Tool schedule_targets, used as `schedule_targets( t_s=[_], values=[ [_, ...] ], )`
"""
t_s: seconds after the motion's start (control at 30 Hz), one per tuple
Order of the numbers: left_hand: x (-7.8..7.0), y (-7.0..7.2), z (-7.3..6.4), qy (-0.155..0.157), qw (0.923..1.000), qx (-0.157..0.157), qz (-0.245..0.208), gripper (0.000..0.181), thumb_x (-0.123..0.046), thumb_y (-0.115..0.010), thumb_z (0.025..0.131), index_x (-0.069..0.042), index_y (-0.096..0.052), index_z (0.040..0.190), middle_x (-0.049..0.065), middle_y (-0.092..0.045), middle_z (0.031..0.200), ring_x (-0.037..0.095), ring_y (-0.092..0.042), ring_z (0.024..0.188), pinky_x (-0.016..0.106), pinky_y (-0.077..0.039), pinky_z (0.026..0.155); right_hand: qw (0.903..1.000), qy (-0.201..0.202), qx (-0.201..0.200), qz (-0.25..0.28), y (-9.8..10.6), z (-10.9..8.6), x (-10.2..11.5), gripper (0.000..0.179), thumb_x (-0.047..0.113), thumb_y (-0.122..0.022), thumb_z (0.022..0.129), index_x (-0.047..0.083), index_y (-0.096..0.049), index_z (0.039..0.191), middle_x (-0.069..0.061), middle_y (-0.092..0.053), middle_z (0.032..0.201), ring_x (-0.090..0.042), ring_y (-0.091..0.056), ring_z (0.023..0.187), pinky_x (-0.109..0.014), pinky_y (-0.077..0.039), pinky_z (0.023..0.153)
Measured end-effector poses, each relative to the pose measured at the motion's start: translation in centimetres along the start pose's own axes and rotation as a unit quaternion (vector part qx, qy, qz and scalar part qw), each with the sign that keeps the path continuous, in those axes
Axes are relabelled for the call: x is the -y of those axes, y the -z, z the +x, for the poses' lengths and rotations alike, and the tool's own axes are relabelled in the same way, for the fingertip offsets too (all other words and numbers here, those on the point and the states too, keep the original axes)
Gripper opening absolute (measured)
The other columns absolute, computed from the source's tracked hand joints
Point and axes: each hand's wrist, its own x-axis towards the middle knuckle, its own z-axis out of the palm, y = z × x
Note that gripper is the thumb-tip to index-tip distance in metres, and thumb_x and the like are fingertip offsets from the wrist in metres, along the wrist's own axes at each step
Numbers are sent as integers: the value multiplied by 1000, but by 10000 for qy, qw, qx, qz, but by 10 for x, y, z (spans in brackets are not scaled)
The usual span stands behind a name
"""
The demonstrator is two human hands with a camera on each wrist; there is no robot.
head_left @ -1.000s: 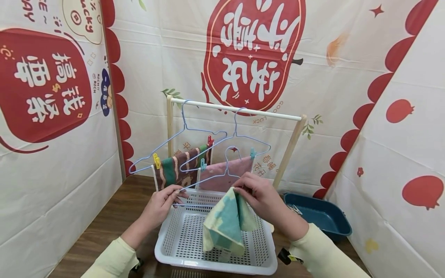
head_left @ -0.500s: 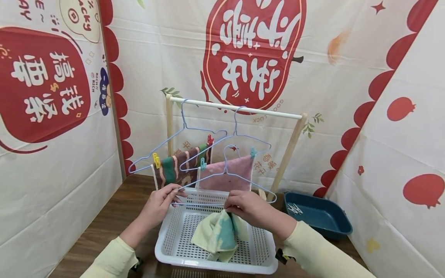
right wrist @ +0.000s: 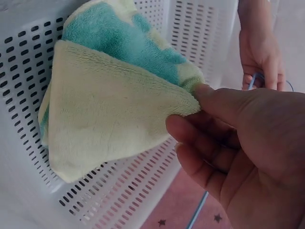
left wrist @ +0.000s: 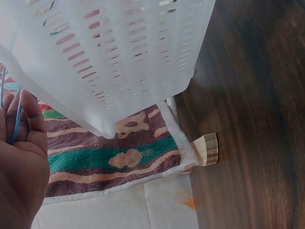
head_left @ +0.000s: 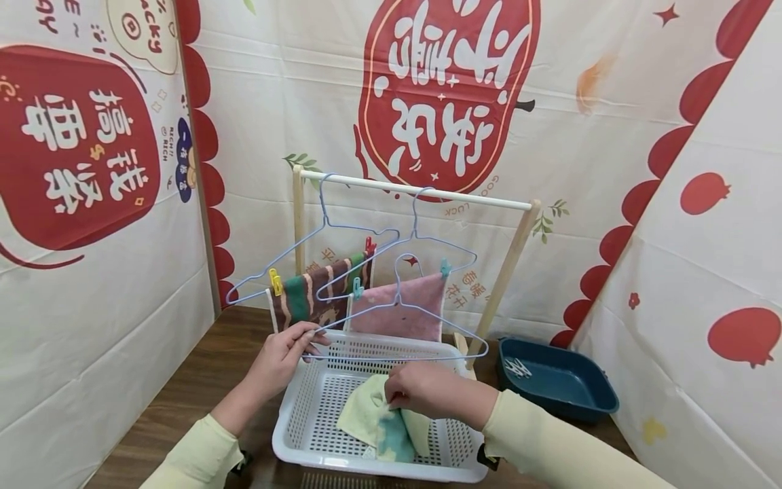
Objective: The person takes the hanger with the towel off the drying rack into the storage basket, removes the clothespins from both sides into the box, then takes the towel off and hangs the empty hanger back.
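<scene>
My left hand (head_left: 281, 363) grips the left end of a blue wire hanger (head_left: 397, 358), which is held over the back part of a white plastic basket (head_left: 379, 468). The left wrist view shows the hanger's wire between the curled fingers of that hand (left wrist: 24, 157). My right hand (head_left: 436, 390) is low over the basket, pinching a small yellow and teal towel (head_left: 359, 411). In the right wrist view, thumb and forefinger hold one corner of the towel (right wrist: 109, 109); its rest lies bunched in the basket. The basket's perforated wall (right wrist: 28, 95) surrounds it.
Behind stands a rack with a white rail (head_left: 415, 190). From it hang two blue hangers bearing a striped brown towel (head_left: 305, 302) and a pink towel (head_left: 397, 309), fastened with clothespins (head_left: 276, 282). A dark blue tray (head_left: 562, 380) with several white clips stands right.
My right hand has moved down and left, lowering the towel into the basket while still pinching it. The left hand and its hanger have stayed nearly in place.
</scene>
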Motion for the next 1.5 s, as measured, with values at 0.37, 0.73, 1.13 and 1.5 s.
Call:
schedule_targets(
  t_s=[0.37,0.73,1.13,1.5],
  values=[
    [0,1,-1,-62,10000,25,-31,23,-10,-53,118,-6,-72,129,8,-82,114,23,-78,90,31,-67,79,9990,81,417,-149,-22,-2,0,12,11,-88,94,22,-85,94,19,-75,90,7,-63,83,-10,-51,79],
    [-2,2,-2,-53,10000,16,-23,23,-9,-53,118,-7,-72,129,8,-82,114,24,-78,90,31,-67,80,9963,-222,781,279,-30,-6,-1,12,8,-83,100,20,-84,100,18,-74,93,8,-61,83,-11,-52,77],
    [-1,3,-1,-18,10000,-6,18,24,-10,-52,118,-1,-71,130,8,-82,113,25,-78,90,32,-67,78,9932,-727,-45,913,0,-32,-11,4,17,-76,107,18,-80,107,16,-71,98,3,-62,86,-23,-58,76],
    [-6,6,-1,-155,9998,-135,77,20,-7,-54,117,-6,-72,127,9,-83,112,29,-79,88,36,-68,77,9138,-3873,-1226,41,-20,-72,-19,46,28,-82,101,4,-69,138,-19,-69,134,-35,-68,120,-59,-61,101]
  ],
)
